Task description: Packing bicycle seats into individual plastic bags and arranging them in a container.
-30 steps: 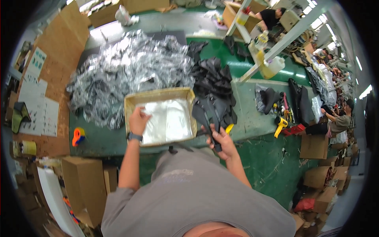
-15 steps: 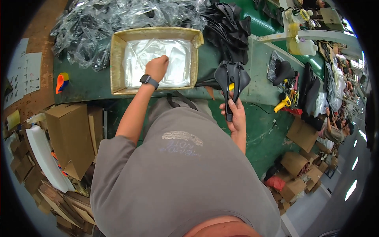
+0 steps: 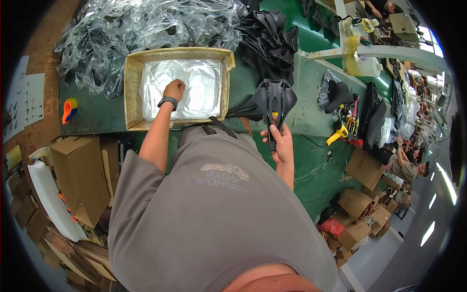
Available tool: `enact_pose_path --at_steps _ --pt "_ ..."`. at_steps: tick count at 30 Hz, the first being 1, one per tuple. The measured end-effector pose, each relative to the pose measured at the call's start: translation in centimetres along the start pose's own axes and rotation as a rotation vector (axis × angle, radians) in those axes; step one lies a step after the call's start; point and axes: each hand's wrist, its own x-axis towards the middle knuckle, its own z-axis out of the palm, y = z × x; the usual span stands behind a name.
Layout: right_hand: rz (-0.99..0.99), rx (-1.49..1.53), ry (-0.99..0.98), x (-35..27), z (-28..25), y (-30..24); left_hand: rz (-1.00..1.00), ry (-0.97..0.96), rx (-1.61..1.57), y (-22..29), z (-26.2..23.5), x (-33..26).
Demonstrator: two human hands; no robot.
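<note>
Nearest the body, the right hand [image 3: 283,141] has its thumb and fingers wrapped around the narrow nose of a black bicycle seat [image 3: 275,97], which is held out at the table's front edge with its wide end pointing away. The seat looks light and fairly stiff, its smooth cover perhaps a little slippery and easily scuffed; the slim nose seems the surest place to grip. Farther in, the left hand [image 3: 173,90] is over clear plastic bags [image 3: 202,95] in a shallow box [image 3: 129,92], fingers curled; whether they pinch a bag, I cannot tell. The bags look thin, limp, slick and easily torn, best taken by an edge. Beyond are black seats [image 3: 267,41] and a heap of plastic-wrapped items [image 3: 146,24].
</note>
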Motion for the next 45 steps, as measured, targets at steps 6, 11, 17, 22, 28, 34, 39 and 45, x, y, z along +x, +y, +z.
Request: enact_pose_path --at_steps 6,11,17,22,28,34,39,45 --pt "0.004 0.26 -0.291 2.6 0.9 0.5 0.067 -0.229 -1.084 11.5 -8.5 -9.4" --pt "0.298 0.796 -0.814 5.2 5.2 2.7 0.06 -0.204 -1.579 13.4 -10.7 -14.9" --pt "0.646 0.814 -0.867 4.3 12.4 5.2 0.175 -0.199 -1.511 12.0 -11.1 -16.7" --pt "0.389 0.565 -0.804 2.2 16.5 1.1 0.295 0.064 -1.014 11.1 -14.2 -18.4" --pt "0.314 0.596 -0.691 -1.0 16.8 1.4 0.556 0.593 -0.231 17.4 -15.2 -25.0" --pt "0.233 0.592 -0.627 -4.8 17.6 0.0 0.774 0.381 -0.109 22.0 -12.1 -27.2" --pt "0.097 0.564 -0.453 -7.0 17.2 -0.1 0.905 0.475 0.017 21.9 -11.8 -25.0" --pt "-0.075 0.41 -0.368 -7.4 15.0 0.4 0.631 0.33 -0.256 20.3 -9.0 -25.2"
